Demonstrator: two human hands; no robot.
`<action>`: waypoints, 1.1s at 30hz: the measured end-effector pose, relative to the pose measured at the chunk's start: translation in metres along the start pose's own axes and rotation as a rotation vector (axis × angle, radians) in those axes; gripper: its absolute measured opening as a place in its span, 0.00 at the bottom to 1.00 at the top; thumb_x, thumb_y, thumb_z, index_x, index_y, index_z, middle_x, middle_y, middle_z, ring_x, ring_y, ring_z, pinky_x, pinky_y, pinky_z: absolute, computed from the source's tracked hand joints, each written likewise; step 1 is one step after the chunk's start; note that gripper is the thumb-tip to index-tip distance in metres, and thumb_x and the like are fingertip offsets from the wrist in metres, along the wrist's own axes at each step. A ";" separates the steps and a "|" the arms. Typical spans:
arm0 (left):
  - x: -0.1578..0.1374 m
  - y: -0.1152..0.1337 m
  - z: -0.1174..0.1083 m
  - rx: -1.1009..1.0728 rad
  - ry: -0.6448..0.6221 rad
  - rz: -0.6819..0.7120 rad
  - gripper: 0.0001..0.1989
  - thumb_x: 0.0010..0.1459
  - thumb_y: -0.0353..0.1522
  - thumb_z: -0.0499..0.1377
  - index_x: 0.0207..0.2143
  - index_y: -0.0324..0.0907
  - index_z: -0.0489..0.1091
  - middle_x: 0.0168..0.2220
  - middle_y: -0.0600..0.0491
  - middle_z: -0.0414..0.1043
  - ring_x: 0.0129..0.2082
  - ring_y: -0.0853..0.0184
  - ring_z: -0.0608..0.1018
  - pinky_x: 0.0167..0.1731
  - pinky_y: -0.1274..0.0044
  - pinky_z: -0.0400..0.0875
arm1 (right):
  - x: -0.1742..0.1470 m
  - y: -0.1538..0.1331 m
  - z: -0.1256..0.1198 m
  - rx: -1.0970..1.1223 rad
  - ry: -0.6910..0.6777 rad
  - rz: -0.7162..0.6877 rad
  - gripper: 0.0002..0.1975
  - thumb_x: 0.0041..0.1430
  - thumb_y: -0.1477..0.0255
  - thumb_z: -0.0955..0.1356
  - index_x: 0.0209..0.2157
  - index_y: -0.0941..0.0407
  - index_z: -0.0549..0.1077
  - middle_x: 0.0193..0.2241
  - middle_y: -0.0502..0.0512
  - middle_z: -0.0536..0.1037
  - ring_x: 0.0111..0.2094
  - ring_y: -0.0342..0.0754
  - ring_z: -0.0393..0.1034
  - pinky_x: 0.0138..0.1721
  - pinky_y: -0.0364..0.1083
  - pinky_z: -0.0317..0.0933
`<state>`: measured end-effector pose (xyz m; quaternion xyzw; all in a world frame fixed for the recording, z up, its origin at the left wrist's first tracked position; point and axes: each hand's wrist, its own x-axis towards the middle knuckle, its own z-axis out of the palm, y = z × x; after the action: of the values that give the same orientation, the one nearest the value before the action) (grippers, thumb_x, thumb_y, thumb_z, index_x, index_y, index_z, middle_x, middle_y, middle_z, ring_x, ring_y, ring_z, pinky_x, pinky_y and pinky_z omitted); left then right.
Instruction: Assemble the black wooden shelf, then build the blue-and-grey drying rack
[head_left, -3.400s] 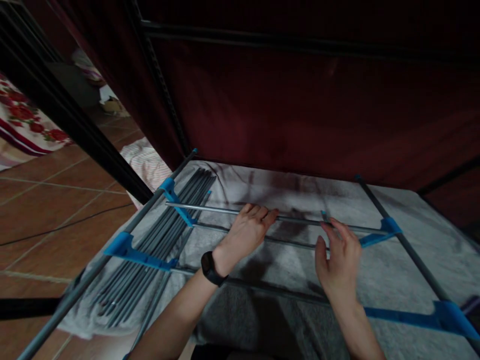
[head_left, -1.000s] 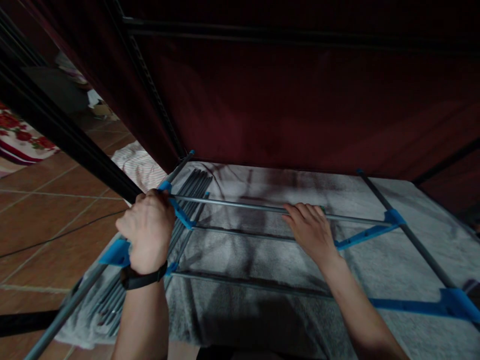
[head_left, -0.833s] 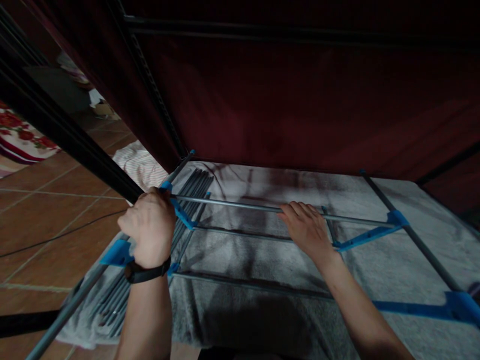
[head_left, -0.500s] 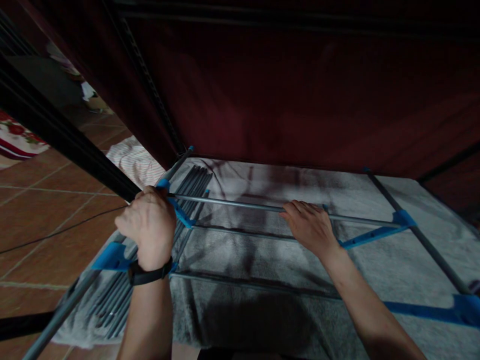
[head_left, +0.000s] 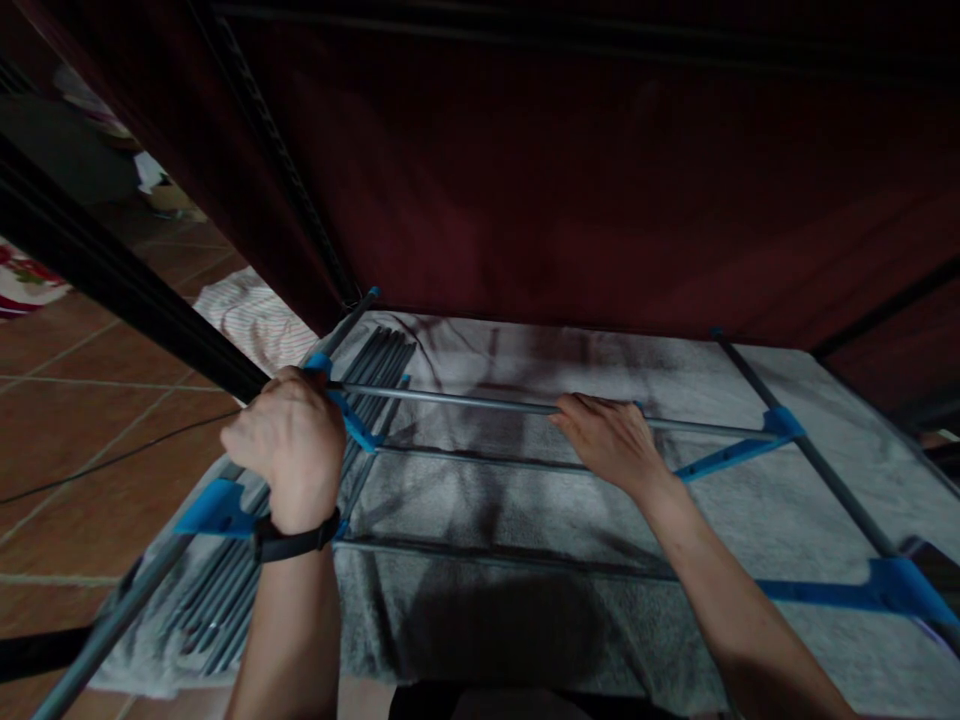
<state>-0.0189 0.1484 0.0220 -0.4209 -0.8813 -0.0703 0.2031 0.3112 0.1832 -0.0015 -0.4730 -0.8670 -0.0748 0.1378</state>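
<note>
A frame of grey metal tubes joined by blue plastic connectors lies across a grey cloth. My left hand [head_left: 292, 440], with a black band at the wrist, is closed round the left side tube [head_left: 112, 620], between an upper blue connector [head_left: 319, 363] and a lower blue connector [head_left: 215, 508]. Further right, my right hand [head_left: 607, 440] grips a thin crossbar [head_left: 450, 400] from above. That crossbar runs from the upper left connector to a blue bracket [head_left: 784, 422] on the right side tube [head_left: 840, 490]. My palms hide the tube parts beneath them.
Several loose grey tubes [head_left: 386, 350] lie in a bundle under the frame's left side, on the grey cloth [head_left: 480, 625]. Dark red fabric [head_left: 562, 220] hangs behind. A black post [head_left: 150, 290] slants over the tiled floor [head_left: 67, 430], where a thin cable lies.
The frame and both hands appear slightly further left and a little higher, along with the background. Each hand keeps its hold; the crossbar stays at the same connectors.
</note>
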 end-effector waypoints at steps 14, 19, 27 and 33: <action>-0.005 -0.006 -0.006 -0.169 0.131 0.140 0.21 0.68 0.38 0.45 0.51 0.33 0.68 0.46 0.33 0.73 0.48 0.46 0.76 0.44 0.59 0.71 | -0.020 -0.013 0.007 0.034 0.272 -0.008 0.18 0.72 0.66 0.61 0.58 0.56 0.69 0.52 0.63 0.76 0.51 0.55 0.68 0.54 0.54 0.57; -0.034 -0.004 -0.012 -0.549 0.236 0.277 0.24 0.68 0.40 0.48 0.61 0.38 0.64 0.60 0.37 0.65 0.59 0.50 0.69 0.57 0.58 0.65 | -0.074 -0.020 0.030 0.207 0.473 0.152 0.18 0.70 0.72 0.61 0.59 0.53 0.68 0.54 0.64 0.72 0.56 0.56 0.66 0.55 0.58 0.60; -0.162 -0.033 0.090 -0.938 -0.219 0.047 0.12 0.64 0.41 0.51 0.37 0.45 0.69 0.37 0.46 0.72 0.41 0.57 0.76 0.45 0.65 0.72 | -0.202 0.005 0.097 0.436 0.404 0.583 0.12 0.68 0.68 0.62 0.50 0.54 0.71 0.45 0.61 0.73 0.46 0.56 0.70 0.42 0.56 0.67; -0.193 -0.088 0.110 -0.802 -0.213 -0.061 0.11 0.61 0.42 0.51 0.36 0.46 0.67 0.36 0.45 0.70 0.43 0.51 0.75 0.47 0.58 0.72 | -0.242 0.037 0.115 0.372 0.460 0.597 0.12 0.67 0.69 0.63 0.51 0.53 0.68 0.41 0.60 0.74 0.37 0.55 0.73 0.33 0.53 0.68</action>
<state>-0.0112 -0.0131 -0.1542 -0.4453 -0.8122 -0.3700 -0.0713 0.4481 0.0395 -0.1856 -0.6414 -0.6372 0.0226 0.4267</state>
